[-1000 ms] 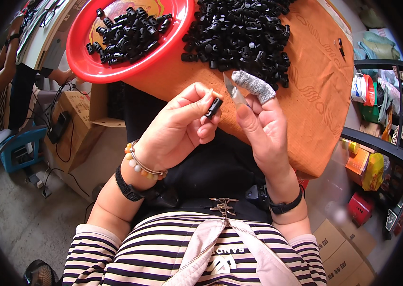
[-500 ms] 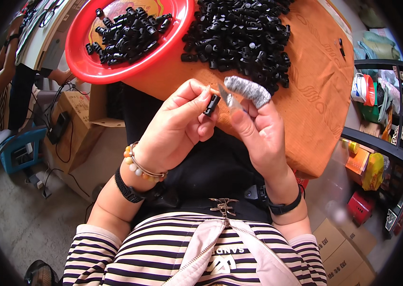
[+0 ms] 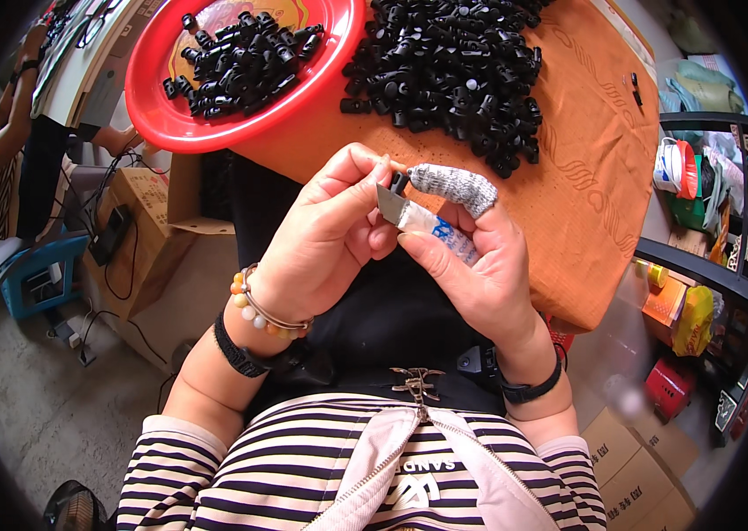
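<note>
My left hand (image 3: 325, 234) pinches a small black plastic part (image 3: 399, 183) between thumb and fingers. My right hand (image 3: 471, 257) grips a small knife (image 3: 409, 212) with a wrapped white handle, its blade against the part. A grey cloth sleeve (image 3: 453, 188) covers my right forefinger. Both hands are held together above my lap, just in front of the table's near edge. A heap of black plastic parts (image 3: 444, 71) lies on the orange cloth (image 3: 586, 168). A red bowl (image 3: 161, 119) to the left holds several more of the same parts.
Cardboard boxes (image 3: 139, 239) stand under the table at left, near a blue stool (image 3: 33, 274) and cables. Another person (image 3: 2, 142) sits at far left. Shelves (image 3: 710, 177) with bags and packets stand at right, with boxes (image 3: 648, 460) on the floor.
My hands have come closer together. The knife blade has moved up against the black part, which my left hand has turned upright.
</note>
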A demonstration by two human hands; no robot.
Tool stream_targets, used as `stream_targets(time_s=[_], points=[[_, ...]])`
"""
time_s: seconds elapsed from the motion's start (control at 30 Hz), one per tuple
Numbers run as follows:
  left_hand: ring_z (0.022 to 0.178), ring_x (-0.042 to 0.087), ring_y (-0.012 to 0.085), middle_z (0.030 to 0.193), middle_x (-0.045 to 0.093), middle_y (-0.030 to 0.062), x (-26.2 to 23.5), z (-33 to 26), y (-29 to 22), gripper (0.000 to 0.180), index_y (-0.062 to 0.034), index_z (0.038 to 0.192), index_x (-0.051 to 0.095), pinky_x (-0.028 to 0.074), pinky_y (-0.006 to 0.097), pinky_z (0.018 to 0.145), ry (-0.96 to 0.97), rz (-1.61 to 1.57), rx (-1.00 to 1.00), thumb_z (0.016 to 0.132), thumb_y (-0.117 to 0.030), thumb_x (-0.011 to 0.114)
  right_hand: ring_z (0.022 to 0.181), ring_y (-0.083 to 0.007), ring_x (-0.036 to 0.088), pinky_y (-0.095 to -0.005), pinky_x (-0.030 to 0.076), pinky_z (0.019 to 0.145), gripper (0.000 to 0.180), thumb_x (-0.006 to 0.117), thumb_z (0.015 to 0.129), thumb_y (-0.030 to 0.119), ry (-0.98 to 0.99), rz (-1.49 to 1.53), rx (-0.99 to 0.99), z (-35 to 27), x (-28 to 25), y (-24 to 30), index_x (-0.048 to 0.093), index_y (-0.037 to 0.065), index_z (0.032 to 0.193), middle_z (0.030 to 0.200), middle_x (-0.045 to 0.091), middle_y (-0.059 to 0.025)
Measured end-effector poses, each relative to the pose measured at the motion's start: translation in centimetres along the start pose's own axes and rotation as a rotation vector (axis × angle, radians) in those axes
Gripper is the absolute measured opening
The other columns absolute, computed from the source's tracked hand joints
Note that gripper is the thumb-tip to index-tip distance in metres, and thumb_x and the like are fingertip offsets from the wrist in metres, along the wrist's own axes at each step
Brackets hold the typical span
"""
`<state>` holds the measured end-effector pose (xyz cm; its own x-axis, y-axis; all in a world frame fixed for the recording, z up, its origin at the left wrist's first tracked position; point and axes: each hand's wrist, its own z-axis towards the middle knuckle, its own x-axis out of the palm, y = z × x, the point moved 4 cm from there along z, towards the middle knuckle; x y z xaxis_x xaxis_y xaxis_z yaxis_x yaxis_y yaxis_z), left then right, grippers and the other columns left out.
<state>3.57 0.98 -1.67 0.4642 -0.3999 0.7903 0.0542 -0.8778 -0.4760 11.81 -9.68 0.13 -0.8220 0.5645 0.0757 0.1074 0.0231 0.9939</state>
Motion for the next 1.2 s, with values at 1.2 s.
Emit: stream_targets(time_s=[1.2], points=[[0.057,0.043,0.0058,0.075,0.053,0.0016,-0.3,0.1,0.1,0.007,-0.0102,0.090,0.049,0.036,0.018,0.052,0.065,-0.021,-0.038,0.092,-0.016,0.048,0.089,-0.0063,0.053,-0.0187,0.043,0.077,0.033,0.057,0.087,0.007,0.038,0.129,0.026,0.3,-0.7,-0.2,0.048,-0.002,0.117,0.102,0.058,-0.0051]])
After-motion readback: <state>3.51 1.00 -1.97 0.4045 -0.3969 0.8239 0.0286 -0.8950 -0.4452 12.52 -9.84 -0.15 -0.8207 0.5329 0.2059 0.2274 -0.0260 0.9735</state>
